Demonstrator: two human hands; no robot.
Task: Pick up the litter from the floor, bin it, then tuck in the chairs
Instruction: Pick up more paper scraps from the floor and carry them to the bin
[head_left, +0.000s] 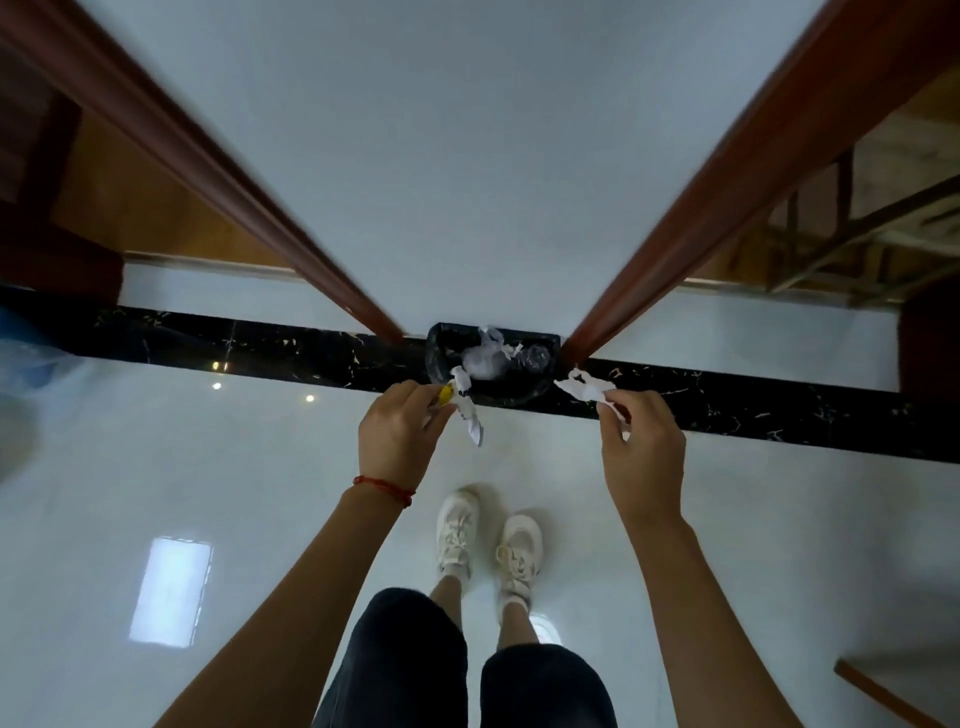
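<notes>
A black-lined bin (441, 358) stands on the floor against the white wall, with clear plastic rubbish inside. My left hand (402, 434) pinches a white paper scrap (467, 410) together with a small yellow piece (445, 396), just in front of the bin's left rim. My right hand (644, 441) pinches a crumpled white paper (584, 387) to the right of the bin, over the black floor strip. Both hands are held out at about the same height, one on each side of the bin.
Two reddish wooden door frames (249, 218) (696, 223) flank the white wall. A black marble strip (260, 345) runs across the glossy white floor. A wooden chair frame (852, 223) shows through the right doorway. A clear plastic bag (26, 358) lies at far left. A wooden edge (883, 696) sits at bottom right.
</notes>
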